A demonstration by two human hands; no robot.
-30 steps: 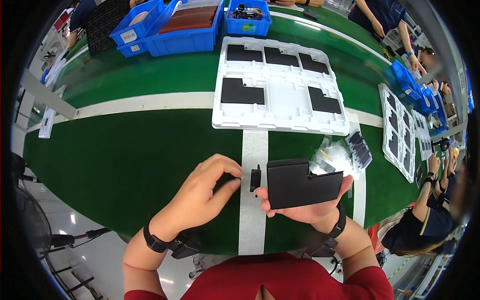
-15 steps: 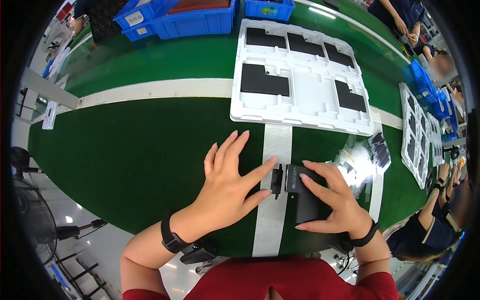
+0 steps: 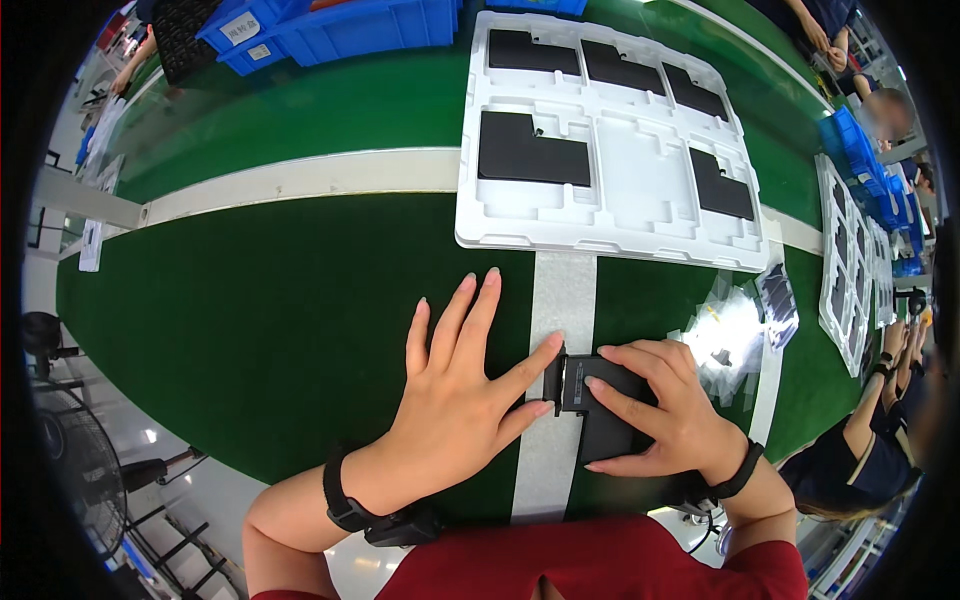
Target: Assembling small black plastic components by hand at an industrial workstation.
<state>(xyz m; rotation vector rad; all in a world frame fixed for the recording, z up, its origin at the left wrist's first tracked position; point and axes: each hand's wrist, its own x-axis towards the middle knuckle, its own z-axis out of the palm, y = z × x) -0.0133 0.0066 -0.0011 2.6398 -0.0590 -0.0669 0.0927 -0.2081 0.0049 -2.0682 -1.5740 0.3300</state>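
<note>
A flat black L-shaped battery pack (image 3: 612,432) lies on the green mat, partly over the pale strip. My right hand (image 3: 672,415) is closed over it, thumb on its face and fingertips along its edges. Against the pack's left end stands a small narrow black part (image 3: 553,385), which looks like an end piece. My left hand (image 3: 460,395) holds this part by its two ends, between index fingertip and thumb tip. The other left fingers stretch out over the mat. The two black pieces meet edge to edge; whether they are joined, I cannot tell.
Beyond my hands sits a white moulded tray (image 3: 640,240) with several similar black packs. Clear film pieces (image 3: 722,345) and a dark wrapped item (image 3: 778,305) lie to the right. Blue bins (image 3: 370,30) stand at the back. Co-workers and another tray (image 3: 845,265) are at right.
The gap between the narrow black part and the battery pack has closed. The pack has shifted slightly in my right hand's hold, and the view has moved a little.
</note>
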